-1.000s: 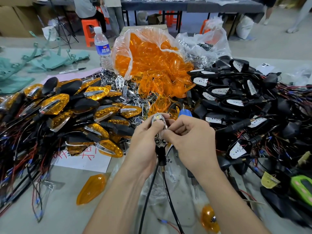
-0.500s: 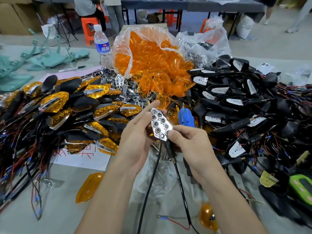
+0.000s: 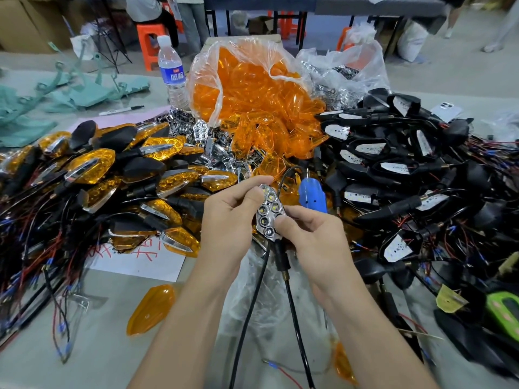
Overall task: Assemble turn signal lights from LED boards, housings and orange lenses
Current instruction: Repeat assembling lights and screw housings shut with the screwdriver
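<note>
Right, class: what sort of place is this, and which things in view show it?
Probably a small hand-assembly workshop: a clear plastic bag of loose orange lenses, a heap of black plastic housings with red wires, and the left hand and right hand pinching a chrome honeycomb reflector.

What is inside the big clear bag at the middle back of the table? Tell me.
The clear bag is stuffed with loose orange lenses, and some spill out at its lower edge. Whatever lies deeper, beneath the lenses, is covered.
</note>
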A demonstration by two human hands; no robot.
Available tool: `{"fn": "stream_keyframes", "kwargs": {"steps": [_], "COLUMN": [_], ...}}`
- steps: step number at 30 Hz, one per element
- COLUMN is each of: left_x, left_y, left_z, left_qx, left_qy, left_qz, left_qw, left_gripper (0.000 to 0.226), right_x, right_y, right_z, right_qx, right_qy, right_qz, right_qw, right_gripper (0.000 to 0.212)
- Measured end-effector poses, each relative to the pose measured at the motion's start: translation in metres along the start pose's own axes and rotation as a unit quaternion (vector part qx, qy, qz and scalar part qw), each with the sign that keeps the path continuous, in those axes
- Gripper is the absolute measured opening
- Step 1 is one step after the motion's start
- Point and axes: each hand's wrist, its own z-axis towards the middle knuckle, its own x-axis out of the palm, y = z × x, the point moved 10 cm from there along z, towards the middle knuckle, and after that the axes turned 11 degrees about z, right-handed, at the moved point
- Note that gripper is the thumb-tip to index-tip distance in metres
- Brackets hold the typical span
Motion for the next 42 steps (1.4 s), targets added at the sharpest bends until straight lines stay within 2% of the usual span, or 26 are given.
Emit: {"fn": "stream_keyframes", "kwargs": {"steps": [3, 9, 14, 18, 20, 23, 25, 32, 39, 42], "left_x": [0.004, 0.008, -0.001, -0.005, -0.002, 0.004, 0.008, 0.004, -0.001, 0.006], "left_y": [-0.002, -0.007, -0.009, -0.006, -0.003, 0.006, 0.01, 0.001, -0.013, -0.005], "left_z": [0.001, 0.001, 0.005, 0.007, 0.007, 0.006, 0.003, 0.008, 0.01, 0.009], "left_qx": [-0.01, 0.004, 0.02, -0.008, -0.03, -0.096, -0.124, -0.066, -0.006, -0.021], "left_qy": [0.02, 0.061, 0.023, 0.02, 0.04, 0.098, 0.134, 0.076, 0.011, 0.062], "left_qz": [-0.005, 0.011, 0.024, 0.02, 0.015, -0.004, -0.017, 0.036, 0.084, 0.068], "left_qw": [1.0, 0.998, 0.999, 1.0, 0.999, 0.991, 0.983, 0.994, 0.996, 0.996], "left_gripper": [0.028, 0.028, 0.037, 0.039, 0.037, 0.022, 0.031, 0.04, 0.027, 0.03], "right_x": [-0.003, -0.005, 0.002, 0.013, 0.011, 0.008, 0.008, 0.007, 0.008, 0.005], "right_y": [-0.002, 0.0, -0.006, -0.014, -0.015, -0.015, -0.014, -0.012, -0.006, -0.008], "right_z": [0.0, 0.0, -0.002, -0.002, -0.001, 0.0, 0.0, 0.001, 0.006, 0.006], "right_qx": [0.011, 0.002, -0.01, 0.022, 0.029, 0.037, 0.035, 0.019, 0.001, 0.004], "right_qy": [-0.016, -0.035, -0.018, 0.051, 0.054, 0.038, 0.035, 0.028, 0.021, 0.009], "right_qz": [0.023, 0.036, 0.036, 0.011, 0.017, 0.027, 0.027, 0.029, 0.012, 0.013], "right_qw": [1.0, 0.999, 0.999, 0.998, 0.998, 0.998, 0.998, 0.999, 1.0, 1.0], "right_gripper": [0.021, 0.021, 0.02, 0.031, 0.036, 0.039, 0.042, 0.054, 0.037, 0.033]}}
